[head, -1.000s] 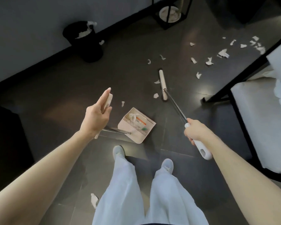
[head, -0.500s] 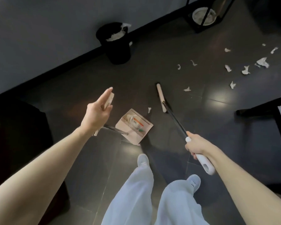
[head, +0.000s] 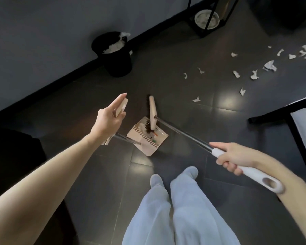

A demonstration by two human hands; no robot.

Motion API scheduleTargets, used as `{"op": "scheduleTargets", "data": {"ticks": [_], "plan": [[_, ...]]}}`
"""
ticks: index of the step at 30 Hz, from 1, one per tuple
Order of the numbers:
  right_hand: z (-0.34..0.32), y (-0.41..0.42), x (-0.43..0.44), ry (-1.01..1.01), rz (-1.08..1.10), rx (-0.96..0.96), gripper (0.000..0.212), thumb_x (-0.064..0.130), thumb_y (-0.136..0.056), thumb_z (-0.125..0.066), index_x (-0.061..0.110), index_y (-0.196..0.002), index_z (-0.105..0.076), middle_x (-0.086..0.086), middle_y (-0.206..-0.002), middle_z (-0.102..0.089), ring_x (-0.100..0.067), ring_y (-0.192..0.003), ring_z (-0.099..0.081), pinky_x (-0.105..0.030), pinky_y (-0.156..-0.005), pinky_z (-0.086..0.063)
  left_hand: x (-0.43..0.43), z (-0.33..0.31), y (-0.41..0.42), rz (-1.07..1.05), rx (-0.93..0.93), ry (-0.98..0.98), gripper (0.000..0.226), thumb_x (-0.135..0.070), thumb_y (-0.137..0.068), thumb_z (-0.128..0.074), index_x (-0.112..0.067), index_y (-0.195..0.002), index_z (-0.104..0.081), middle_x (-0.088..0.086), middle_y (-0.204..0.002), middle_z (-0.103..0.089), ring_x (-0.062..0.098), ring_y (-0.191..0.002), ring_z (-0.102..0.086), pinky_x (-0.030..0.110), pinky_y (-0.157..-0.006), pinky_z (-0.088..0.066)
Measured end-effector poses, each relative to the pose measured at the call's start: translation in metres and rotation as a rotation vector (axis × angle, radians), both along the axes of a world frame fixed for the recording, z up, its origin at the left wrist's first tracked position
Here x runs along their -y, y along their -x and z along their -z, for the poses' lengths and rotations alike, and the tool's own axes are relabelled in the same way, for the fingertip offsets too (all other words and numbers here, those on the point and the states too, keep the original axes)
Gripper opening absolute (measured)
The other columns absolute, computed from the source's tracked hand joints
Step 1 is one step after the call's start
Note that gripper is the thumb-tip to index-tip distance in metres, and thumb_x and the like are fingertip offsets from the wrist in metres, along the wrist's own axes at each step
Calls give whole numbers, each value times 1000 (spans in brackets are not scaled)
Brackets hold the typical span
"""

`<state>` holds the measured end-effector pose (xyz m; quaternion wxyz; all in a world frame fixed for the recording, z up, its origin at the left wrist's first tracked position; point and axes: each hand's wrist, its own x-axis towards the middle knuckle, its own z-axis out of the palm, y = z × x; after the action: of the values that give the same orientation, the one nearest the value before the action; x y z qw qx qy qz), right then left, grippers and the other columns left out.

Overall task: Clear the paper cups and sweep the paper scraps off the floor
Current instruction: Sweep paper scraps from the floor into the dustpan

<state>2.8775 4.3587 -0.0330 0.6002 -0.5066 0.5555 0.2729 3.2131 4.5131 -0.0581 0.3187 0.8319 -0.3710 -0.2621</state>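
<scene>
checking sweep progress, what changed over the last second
The broom was drawn back toward the person, its head now in the dustpan mouth, and the scraps beside it are gone from the floor. The left hand still holds the dustpan handle, the right hand the broom; the farther scraps stay unswept.

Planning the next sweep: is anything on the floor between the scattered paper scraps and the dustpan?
Nothing visible does. Only bare floor lies between the paper scraps and the dustpan. The broom has its head at the pan's mouth, and the black furniture frame stands to the right, off that path.
</scene>
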Motion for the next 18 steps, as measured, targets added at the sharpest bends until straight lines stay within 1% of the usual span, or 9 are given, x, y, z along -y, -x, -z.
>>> {"op": "scheduleTargets", "data": {"ticks": [4, 7, 9, 11, 13, 14, 16, 17, 18], "plan": [[-13, 27, 27, 98, 12, -28, 76, -6, -87, -50, 32, -149, -29, -5, -54, -46, -12, -39, -36, -20, -36, -32, 33, -2, -5, 16, -11, 39, 60, -9, -93, -58, -38, -142, -40, 4, -101, -61, 12, -56, -51, 7, -56, -43], [-4, 34, 55, 200, 72, -60, 77, -6, -86, -50, 26, -152, -25, -9, -59, -47, -15, -42, -38, -21, -38, -34, 68, -3, -2, 26, 8, 63, 60, -8, -92, -58, -36, -142, -41, 3, -92, -60, 12, -54, -48, 10, -59, -45], [10, 34, 78, 265, 90, -92, 77, -5, -85, -49, 25, -152, -24, -11, -61, -49, -18, -45, -41, -23, -40, -37, 97, -3, 2, 71, 11, 86, 60, -7, -92, -58, -33, -143, -40, 0, -94, -60, 7, -52, -52, 9, -58, -46], [27, 33, 102, 322, 85, -130, 75, 0, -83, -49, 25, -151, -27, -13, -63, -54, -22, -49, -46, -27, -45, -42, 130, -1, 8, 104, -3, 86, 60, -7, -92, -57, -32, -144, -39, -1, -101, -60, 0, -55, -55, 8, -59, -47], [42, 28, 125, 376, 64, -186, 66, 4, -82, -47, 21, -144, -35, -15, -69, -60, -25, -49, -52, -31, -48, -48, 166, 2, 14, 141, -10, 71, 60, -7, -93, -57, -32, -144, -38, -2, -108, -61, 3, -55, -55, 10, -60, -48], [49, 26, 135, 395, 43, -217, 61, 5, -83, -45, 21, -141, -37, -17, -77, -63, -26, -50, -55, -33, -48, -50, 184, 2, 19, 168, -12, 63, 60, -8, -93, -56, -33, -145, -37, -2, -109, -62, 3, -55, -55, 10, -60, -48], [64, 21, 151, 391, 8, -277, 62, 6, -86, -41, 22, -145, -30, -18, -94, -62, -26, -52, -57, -31, -46, -50, 217, 3, 28, 232, 4, 65, 60, -9, -94, -55, -33, -145, -35, -3, -113, -62, 4, -66, -60, 12, -67, -50], [73, 21, 158, 362, 34, -300, 65, 5, -88, -39, 22, -149, -25, -18, -93, -60, -24, -52, -56, -28, -45, -48, 232, 4, 32, 268, 17, 65, 60, -9, -94, -55, -33, -145, -34, -3, -116, -62, 7, -76, -63, 16, -73, -52], [80, 22, 164, 311, 78, -313, 68, 5, -89, -39, 23, -151, -19, -17, -85, -59, -23, -51, -54, -27, -45, -46, 247, 5, 36, 302, 28, 62, 61, -9, -94, -55, -34, -145, -32, -1, -117, -62, 12, -84, -65, 22, -78, -54]]}}
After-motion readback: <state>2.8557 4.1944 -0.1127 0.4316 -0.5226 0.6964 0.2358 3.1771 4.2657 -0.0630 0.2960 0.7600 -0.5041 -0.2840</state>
